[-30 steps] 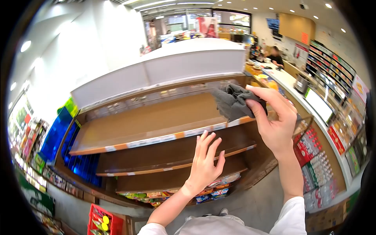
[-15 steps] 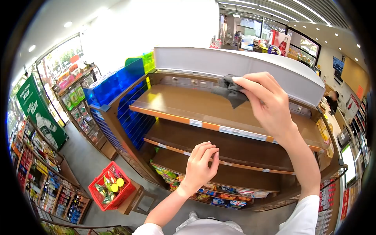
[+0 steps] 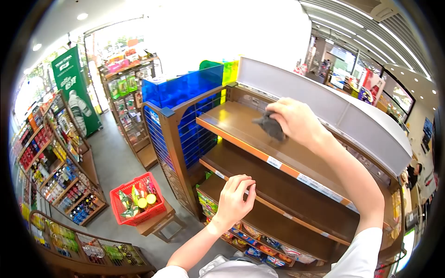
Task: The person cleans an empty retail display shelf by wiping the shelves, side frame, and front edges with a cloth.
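Observation:
My right hand (image 3: pixel 296 121) pinches a crumpled dark grey cloth (image 3: pixel 270 127). The cloth hangs over the brown top shelf (image 3: pixel 241 121); whether it touches the surface I cannot tell. In front of the second shelf (image 3: pixel 278 173), my left hand (image 3: pixel 235 198) hovers with loosely bent fingers and the thumb a little apart, nothing visible in it. Orange edging with white price labels (image 3: pixel 274 162) runs along the top shelf's front.
Blue translucent panels (image 3: pixel 183 83) stand at the unit's left end, and a pale header board (image 3: pixel 320 99) runs behind the top shelf. Bagged snacks (image 3: pixel 264 245) fill the lowest shelves. A red basket (image 3: pixel 139 217) of goods sits on a wooden stool (image 3: pixel 169 224) at left.
My view has turned left, so the shelving sits further right. My right hand has carried the cloth lower and toward the top shelf's left part. The left hand keeps almost the same pose.

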### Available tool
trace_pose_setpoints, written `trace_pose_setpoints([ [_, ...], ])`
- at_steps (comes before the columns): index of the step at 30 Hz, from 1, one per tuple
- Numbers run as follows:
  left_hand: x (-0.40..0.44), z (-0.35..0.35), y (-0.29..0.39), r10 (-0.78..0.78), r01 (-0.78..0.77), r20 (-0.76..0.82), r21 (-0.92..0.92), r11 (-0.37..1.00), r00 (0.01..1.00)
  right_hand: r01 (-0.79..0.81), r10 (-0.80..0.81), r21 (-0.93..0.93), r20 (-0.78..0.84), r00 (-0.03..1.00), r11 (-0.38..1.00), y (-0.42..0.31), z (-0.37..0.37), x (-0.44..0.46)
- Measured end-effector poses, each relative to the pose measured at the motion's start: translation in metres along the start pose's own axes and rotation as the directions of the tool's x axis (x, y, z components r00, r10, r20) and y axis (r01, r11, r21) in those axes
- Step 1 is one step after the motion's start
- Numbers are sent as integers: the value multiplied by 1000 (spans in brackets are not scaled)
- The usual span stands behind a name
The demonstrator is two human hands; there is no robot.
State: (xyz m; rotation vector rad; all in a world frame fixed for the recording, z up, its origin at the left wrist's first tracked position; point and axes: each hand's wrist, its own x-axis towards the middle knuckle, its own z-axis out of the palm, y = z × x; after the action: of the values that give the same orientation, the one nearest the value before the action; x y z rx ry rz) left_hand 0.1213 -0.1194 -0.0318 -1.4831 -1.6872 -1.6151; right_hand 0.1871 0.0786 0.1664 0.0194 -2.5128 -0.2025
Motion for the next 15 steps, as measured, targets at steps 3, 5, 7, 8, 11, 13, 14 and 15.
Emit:
trace_pose_setpoints([
  [3, 7, 3, -1, 5, -5, -29, 10, 1000, 1000, -33, 29, 50, 83, 996, 998, 10, 19, 2],
  [5, 6, 13, -4, -25, 26, -73, 7, 1000, 997, 7, -9, 44, 49, 999, 999, 19, 26, 10],
  [7, 4, 21, -6, -52, 53, -94, 10, 999, 994, 20, -16, 57, -73, 997, 998, 24, 31, 18],
  [8, 0, 24, -9, -67, 69, -87, 21, 997, 994, -15, 20, 83, -71, 997, 996, 25, 32, 23],
  [11, 0, 21, -10, -176, 177, -61, 8, 984, 982, 21, -7, 119, -121, 993, 993, 26, 35, 37],
  [13, 2, 19, -25, -164, 167, -78, 40, 985, 983, 44, -28, 123, -130, 991, 991, 25, 37, 44],
  [14, 8, 17, -29, -164, 169, -85, 55, 984, 983, 30, -11, 134, -137, 991, 991, 25, 39, 48],
  [15, 15, 14, -32, -163, 169, -90, 67, 983, 983, 13, 7, 142, -143, 990, 990, 25, 41, 51],
])
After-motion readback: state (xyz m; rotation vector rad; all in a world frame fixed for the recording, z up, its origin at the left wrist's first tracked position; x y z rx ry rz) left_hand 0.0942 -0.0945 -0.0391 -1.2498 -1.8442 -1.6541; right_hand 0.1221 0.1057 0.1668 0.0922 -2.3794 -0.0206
